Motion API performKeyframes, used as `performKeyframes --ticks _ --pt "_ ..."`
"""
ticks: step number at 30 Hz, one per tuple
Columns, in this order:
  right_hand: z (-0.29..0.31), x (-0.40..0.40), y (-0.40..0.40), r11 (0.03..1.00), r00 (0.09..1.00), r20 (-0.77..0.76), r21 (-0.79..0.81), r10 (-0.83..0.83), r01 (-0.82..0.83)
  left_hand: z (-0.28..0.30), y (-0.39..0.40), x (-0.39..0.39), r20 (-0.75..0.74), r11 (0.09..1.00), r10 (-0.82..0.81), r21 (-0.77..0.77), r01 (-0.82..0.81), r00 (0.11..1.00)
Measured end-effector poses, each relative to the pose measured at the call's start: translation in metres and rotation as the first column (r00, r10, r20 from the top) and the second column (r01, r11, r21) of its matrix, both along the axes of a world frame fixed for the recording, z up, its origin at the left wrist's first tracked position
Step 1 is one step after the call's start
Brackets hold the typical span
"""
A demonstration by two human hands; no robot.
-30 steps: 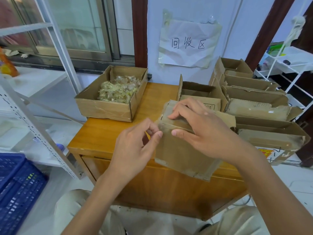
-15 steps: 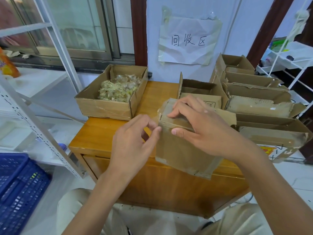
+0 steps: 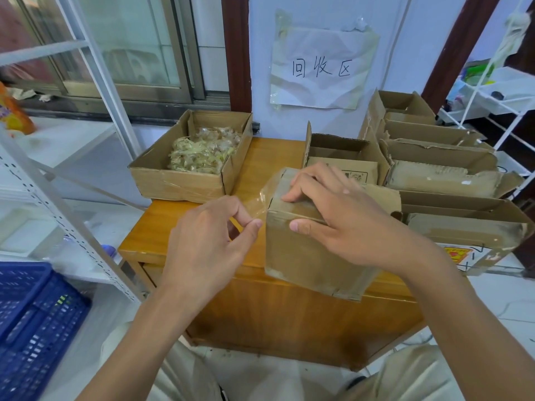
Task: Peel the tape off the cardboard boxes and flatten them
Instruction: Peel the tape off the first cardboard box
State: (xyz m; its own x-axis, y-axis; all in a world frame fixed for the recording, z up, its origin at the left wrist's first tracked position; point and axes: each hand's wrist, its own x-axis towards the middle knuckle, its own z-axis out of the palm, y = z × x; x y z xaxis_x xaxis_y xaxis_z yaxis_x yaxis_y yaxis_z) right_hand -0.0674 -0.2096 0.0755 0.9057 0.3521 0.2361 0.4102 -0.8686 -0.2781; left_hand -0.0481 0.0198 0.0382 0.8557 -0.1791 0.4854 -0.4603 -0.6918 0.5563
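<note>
Head view: my right hand (image 3: 344, 218) grips the cardboard box (image 3: 307, 256) at the bench (image 3: 202, 227) edge. My left hand (image 3: 208, 241) pinches a clear tape strip (image 3: 259, 202) lifted off its side.

Bare forearms, no sleeves; light beige trousers (image 3: 411, 374).

We see from one head-worn camera, looking forward and down, close over the bench (image 3: 162, 227) toward the wall (image 3: 405, 53).
</note>
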Motion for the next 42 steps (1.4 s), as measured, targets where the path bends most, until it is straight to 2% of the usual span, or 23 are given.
performKeyframes --ticks 3,7,9,12,18,25,30,37,42 --pt "0.000 -0.001 0.001 1.000 1.000 0.003 0.000 0.012 -0.012 0.006 0.002 -0.001 0.003 0.998 0.020 0.062 -0.020 1.000" --pt "-0.001 -0.001 0.002 1.000 1.000 -0.001 0.013 0.027 -0.027 0.010 0.000 -0.012 0.113 0.982 0.061 0.171 -0.080 0.992" --pt "-0.002 -0.001 0.002 1.000 1.000 0.010 0.016 0.026 -0.026 0.005 -0.004 -0.018 0.078 0.992 0.075 0.099 -0.083 0.994" --pt "-0.004 -0.001 0.004 1.000 0.999 0.031 0.015 0.010 -0.010 -0.008 -0.017 -0.018 -0.052 0.992 0.049 -0.118 -0.055 0.997" --pt "-0.002 0.002 0.001 0.999 1.000 0.011 0.040 0.010 -0.011 -0.032 -0.035 -0.013 0.058 0.916 0.069 -0.400 -0.040 0.996" --pt "-0.004 0.002 0.004 0.999 1.000 0.025 0.044 0.007 -0.008 -0.038 -0.034 -0.011 0.046 0.861 0.069 -0.507 -0.036 0.997" --pt "-0.004 -0.001 0.002 0.999 1.000 0.009 0.044 0.007 -0.007 -0.037 -0.030 -0.013 0.102 0.874 0.055 -0.486 0.002 0.993" --pt "-0.003 0.000 0.005 0.998 1.000 0.021 0.057 -0.001 0.000 -0.031 -0.027 -0.012 0.029 0.863 -0.025 -0.504 0.037 0.999" --pt "-0.001 -0.001 0.005 0.999 1.000 0.015 0.055 0.000 -0.001 -0.029 -0.028 -0.012 0.139 0.849 0.064 -0.529 0.020 0.988"
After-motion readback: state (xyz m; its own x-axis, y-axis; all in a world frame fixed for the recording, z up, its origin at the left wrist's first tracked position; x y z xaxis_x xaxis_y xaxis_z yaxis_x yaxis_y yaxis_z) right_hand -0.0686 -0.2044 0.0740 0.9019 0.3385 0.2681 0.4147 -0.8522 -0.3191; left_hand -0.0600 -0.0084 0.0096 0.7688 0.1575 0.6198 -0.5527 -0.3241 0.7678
